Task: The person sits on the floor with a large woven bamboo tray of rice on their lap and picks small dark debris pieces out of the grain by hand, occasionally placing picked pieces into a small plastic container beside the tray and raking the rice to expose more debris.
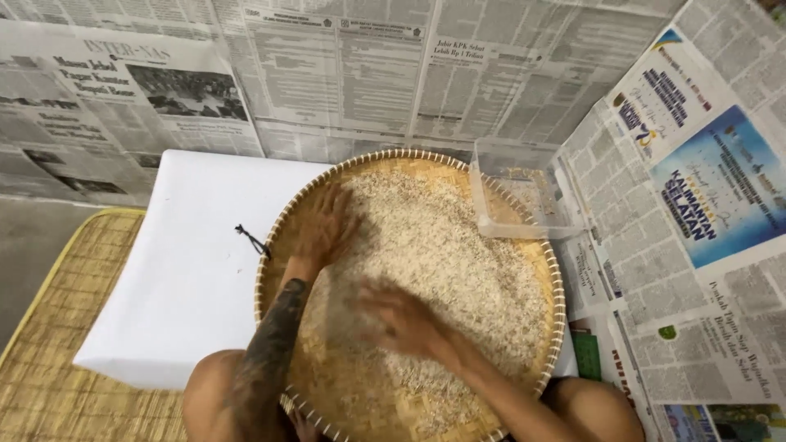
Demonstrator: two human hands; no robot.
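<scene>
We note both hands down in the rice (446, 254), which lies spread across the round woven tray (327, 385). Left hand (326, 225) is flat, fingers splayed, palm on the grain near the tray's left rim; right hand (401, 319) is blurred, apparently spread too. The tray sits on a white cloth (188, 270), likely to catch strays. A clear plastic container (524, 192) rests on the far rim, within reach.
</scene>
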